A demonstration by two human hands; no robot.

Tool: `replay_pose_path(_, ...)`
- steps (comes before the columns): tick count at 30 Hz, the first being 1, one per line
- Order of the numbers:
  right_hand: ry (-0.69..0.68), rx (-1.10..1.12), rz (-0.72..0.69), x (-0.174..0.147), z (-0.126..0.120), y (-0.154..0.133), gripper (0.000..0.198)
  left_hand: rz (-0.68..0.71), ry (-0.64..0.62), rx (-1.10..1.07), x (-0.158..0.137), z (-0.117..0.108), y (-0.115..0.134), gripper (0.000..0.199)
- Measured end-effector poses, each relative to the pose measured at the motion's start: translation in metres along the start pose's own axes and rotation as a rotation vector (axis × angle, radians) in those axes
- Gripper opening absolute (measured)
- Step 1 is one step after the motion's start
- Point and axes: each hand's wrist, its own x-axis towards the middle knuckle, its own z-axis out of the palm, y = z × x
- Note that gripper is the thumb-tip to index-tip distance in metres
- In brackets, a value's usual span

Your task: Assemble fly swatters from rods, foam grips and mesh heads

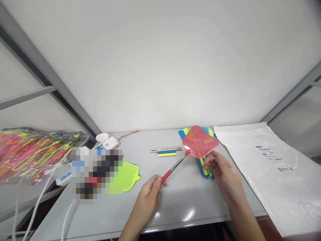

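Observation:
My left hand [149, 194] is closed around the red grip of a fly swatter [200, 142]. Its thin metal shaft slants up to the right, ending in a red mesh head. Beside the lower right edge of that head is my right hand [224, 175], its fingers loosely bent and apart; whether they touch the mesh I cannot tell. Under and behind the red head lies a pile of blue and yellow-green fly swatters [202, 167], partly hidden. Metal rods [165, 149] and a yellow-green tube [167, 154] with a blue one rest left of the pile.
A yellow-green swatter head [129, 176] lies at the left, next to a pixelated patch. White power strips and cables [110, 144] sit behind it. Bagged colourful goods [37, 150] fill a left-hand shelf. A white plastic mailer bag [271, 180] covers the right side.

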Motion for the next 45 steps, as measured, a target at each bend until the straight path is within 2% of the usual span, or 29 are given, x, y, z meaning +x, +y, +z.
replay_pose_path(4, -0.150, -0.263, 0.066, -0.007, 0.023, 0.009, 0.039, -0.021, -0.215, -0.160, 0.014, 0.057, 0.002, 0.035)
replay_pose_path(7, -0.071, -0.469, 0.008, -0.007, 0.031, 0.008, 0.039, -0.042, -0.289, -0.127, 0.028, 0.095, 0.009, 0.035)
replay_pose_path(9, 0.008, -0.589, -0.035, -0.001, 0.027, 0.004, 0.036, -0.038, -0.306, -0.044, 0.038, 0.112, 0.017, 0.036)
replay_pose_path(12, 0.062, -0.702, -0.061, 0.017, 0.011, -0.005, 0.032, 0.116, -0.320, 0.205, 0.054, 0.124, 0.029, 0.035)
replay_pose_path(16, 0.120, -0.920, -0.097, 0.045, -0.007, -0.012, 0.029, 0.443, -0.182, 0.688, 0.068, 0.121, 0.034, 0.029)
replay_pose_path(19, 0.079, -1.135, -0.112, 0.062, -0.013, -0.007, 0.028, 0.494, -0.094, 0.835, 0.070, 0.109, 0.025, 0.028)
replay_pose_path(23, 0.014, -1.309, -0.070, 0.072, -0.014, 0.006, 0.027, 0.478, -0.041, 0.848, 0.061, 0.089, 0.012, 0.028)
replay_pose_path(29, -0.008, -1.359, -0.054, 0.074, -0.013, 0.016, 0.028, 0.482, 0.023, 0.766, 0.045, 0.066, 0.002, 0.026)
replay_pose_path(34, -0.029, -1.428, -0.042, 0.071, -0.011, 0.019, 0.027, 0.492, 0.051, 0.740, 0.043, 0.063, 0.001, 0.026)
replay_pose_path(45, -0.048, -1.499, -0.012, 0.064, -0.006, 0.019, 0.039, 0.469, 0.062, 0.755, 0.043, 0.064, 0.003, 0.027)
